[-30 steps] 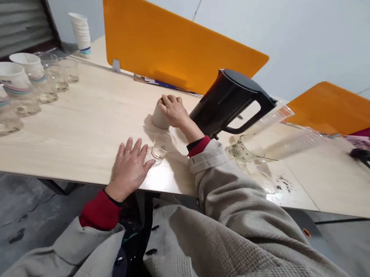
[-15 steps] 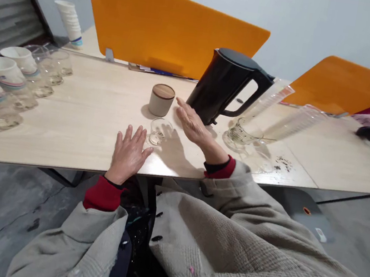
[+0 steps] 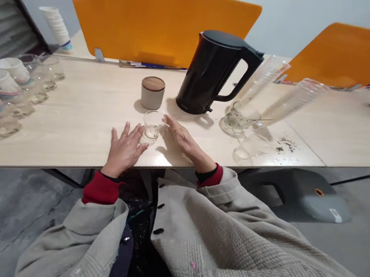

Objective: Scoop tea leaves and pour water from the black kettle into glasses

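Observation:
A clear plastic cup (image 3: 153, 125) with a few dark bits at its bottom stands upright on the table, between my hands. To its left, my left hand (image 3: 124, 147) lies with fingers spread, the fingertips close to the cup. My right hand (image 3: 182, 137) is on the other side, fingers stretched out, their tips at or very near the cup's rim; whether they touch I cannot tell. Just behind stands a grey canister (image 3: 151, 96) with a wooden lid. A black electric kettle (image 3: 206, 75) stands upright behind my right hand.
Paper cups (image 3: 10, 72) and clear cups (image 3: 41, 95) line the table's left side. Stacked clear cups (image 3: 290, 96) lean beside a glass container (image 3: 238, 117) on the right, near dark scattered leaves (image 3: 285, 145). Orange dividers (image 3: 160, 20) edge the back. A grey stool (image 3: 297, 195) is below.
My right hand has come down from beside the kettle to the cup's right side. My left hand remains spread to its left. The view has shifted slightly.

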Motion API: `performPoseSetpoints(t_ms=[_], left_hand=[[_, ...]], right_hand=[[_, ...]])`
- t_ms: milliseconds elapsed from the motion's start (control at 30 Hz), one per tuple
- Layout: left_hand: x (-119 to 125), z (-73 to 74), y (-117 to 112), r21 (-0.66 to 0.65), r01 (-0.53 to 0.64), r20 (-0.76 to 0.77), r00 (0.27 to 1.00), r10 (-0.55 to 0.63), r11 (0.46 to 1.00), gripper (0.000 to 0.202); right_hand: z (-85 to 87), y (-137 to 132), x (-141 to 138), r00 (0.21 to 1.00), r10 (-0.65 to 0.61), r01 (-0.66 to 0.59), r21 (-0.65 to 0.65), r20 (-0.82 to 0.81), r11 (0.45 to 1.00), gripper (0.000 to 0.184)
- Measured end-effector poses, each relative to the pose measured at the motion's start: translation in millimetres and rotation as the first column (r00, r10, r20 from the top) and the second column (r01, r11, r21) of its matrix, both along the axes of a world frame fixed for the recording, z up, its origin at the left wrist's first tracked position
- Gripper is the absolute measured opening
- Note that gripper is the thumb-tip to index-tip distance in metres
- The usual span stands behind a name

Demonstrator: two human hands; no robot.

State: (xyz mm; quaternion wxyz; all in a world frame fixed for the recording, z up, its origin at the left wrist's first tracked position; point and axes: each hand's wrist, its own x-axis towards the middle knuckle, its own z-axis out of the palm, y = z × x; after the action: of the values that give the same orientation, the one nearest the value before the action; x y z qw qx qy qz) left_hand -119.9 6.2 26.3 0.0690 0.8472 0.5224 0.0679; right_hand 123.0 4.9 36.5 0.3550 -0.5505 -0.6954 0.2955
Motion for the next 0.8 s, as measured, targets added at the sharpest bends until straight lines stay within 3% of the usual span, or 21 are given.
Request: performPoseSetpoints(t_ms=[133,300,400,800], left_hand=[[0,-3.5,1,0.044,-0.093,0.028,0.995,0.092,0.995,0.069],[4,-4.2,3,0.071,-0.215,0.024,0.976,0.214,0.974,0.068],[6,-3.6,4,0.068,-0.214,-0.005,0.977,0.215,0.974,0.069],[7,2.8,4,0.044,-0.21,-0.041,0.976,0.212,0.977,0.073]], right_hand=[[-11.7,1,8,0.96,-0.102,0.084,0.079,0.262,0.993,0.088],[-27.7,-8,11,0.769,-0.16,0.098,0.133,0.618,0.986,0.072],[-29.8,-12,8,0.727,-0.167,0.111,0.126,0.667,0.986,0.073],[-7.0,-19,-5,0.716,-0.109,0.141,0.01,0.689,0.99,0.075]])
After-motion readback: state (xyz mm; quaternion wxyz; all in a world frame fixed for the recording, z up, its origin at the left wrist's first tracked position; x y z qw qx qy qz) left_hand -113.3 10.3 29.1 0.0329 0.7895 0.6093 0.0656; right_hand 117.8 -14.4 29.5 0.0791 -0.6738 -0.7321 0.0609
